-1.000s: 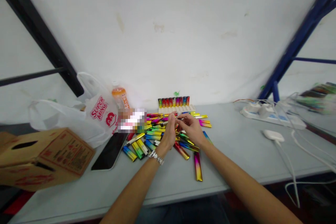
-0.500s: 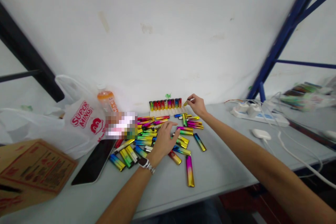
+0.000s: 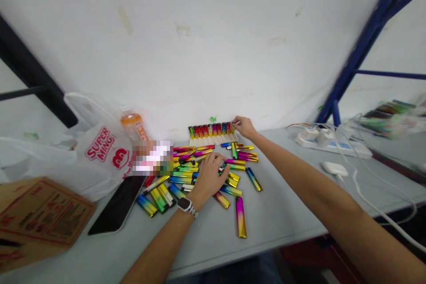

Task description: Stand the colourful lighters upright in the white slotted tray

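Shiny multicoloured lighters lie in a loose pile on the grey table (image 3: pixel 276 217). My left hand (image 3: pixel 209 173) rests over the middle of this pile, its thumb apart from the curled fingers; a lighter's metal top (image 3: pixel 221 169) shows in the gap. At the back, a white perforated tray (image 3: pixel 213 140) carries a row of upright lighters (image 3: pixel 210 130). My right hand (image 3: pixel 244 127) pinches a lighter (image 3: pixel 232 127) at the right end of that row. The fingers partly cover it, and whether its base sits in the tray I cannot tell.
To the left are a cardboard box (image 3: pixel 43 217), a dark tablet-like device (image 3: pixel 116 206), a white plastic bag (image 3: pixel 89 159) and an orange-labelled bottle (image 3: pixel 133 124). A power strip (image 3: pixel 333 145) with cables and a white charger (image 3: pixel 334 168) lie to the right. The wall stands behind the tray.
My right hand has brought its lighter left to the end of the row, turning it from slanted to nearly upright. My left hand stays over the pile, with only a slight shift.
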The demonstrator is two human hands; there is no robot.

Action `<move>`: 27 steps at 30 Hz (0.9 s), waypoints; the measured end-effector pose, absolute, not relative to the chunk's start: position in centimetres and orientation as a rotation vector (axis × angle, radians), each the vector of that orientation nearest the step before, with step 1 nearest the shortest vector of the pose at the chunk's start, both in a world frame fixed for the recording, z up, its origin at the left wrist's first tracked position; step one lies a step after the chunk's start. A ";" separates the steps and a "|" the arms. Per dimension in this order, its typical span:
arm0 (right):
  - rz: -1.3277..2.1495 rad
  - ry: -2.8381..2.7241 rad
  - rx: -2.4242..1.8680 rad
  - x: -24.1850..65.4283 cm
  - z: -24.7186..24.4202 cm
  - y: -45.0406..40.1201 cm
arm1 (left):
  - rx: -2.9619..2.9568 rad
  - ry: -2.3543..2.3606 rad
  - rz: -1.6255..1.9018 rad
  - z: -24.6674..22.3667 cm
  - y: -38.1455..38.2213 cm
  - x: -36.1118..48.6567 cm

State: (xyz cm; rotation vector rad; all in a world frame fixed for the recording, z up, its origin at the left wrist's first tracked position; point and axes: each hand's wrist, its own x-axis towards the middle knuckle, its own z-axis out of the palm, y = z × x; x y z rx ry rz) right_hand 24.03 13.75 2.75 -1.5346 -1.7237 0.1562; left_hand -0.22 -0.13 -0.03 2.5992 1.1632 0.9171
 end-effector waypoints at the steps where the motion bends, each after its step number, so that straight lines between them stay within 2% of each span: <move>1: 0.118 -1.722 -1.565 23.9 2.6 13.7 | 2.622 1.176 0.910 0.0 -0.1 -0.2; 7: -0.020 -1.735 -1.718 22.9 1.8 11.9 | 2.674 1.216 0.937 0.5 0.1 0.0; 12: -0.044 -1.768 -1.811 22.6 1.8 6.8 | 2.686 1.161 0.964 1.8 -1.6 -0.3; 20: 0.105 -1.931 -1.834 20.4 -0.7 -4.3 | 2.771 0.932 0.670 -0.4 -8.6 -0.2; 27: 0.104 -1.813 -1.960 17.2 -1.3 -3.5 | 2.762 1.150 0.637 -1.0 -5.4 -0.6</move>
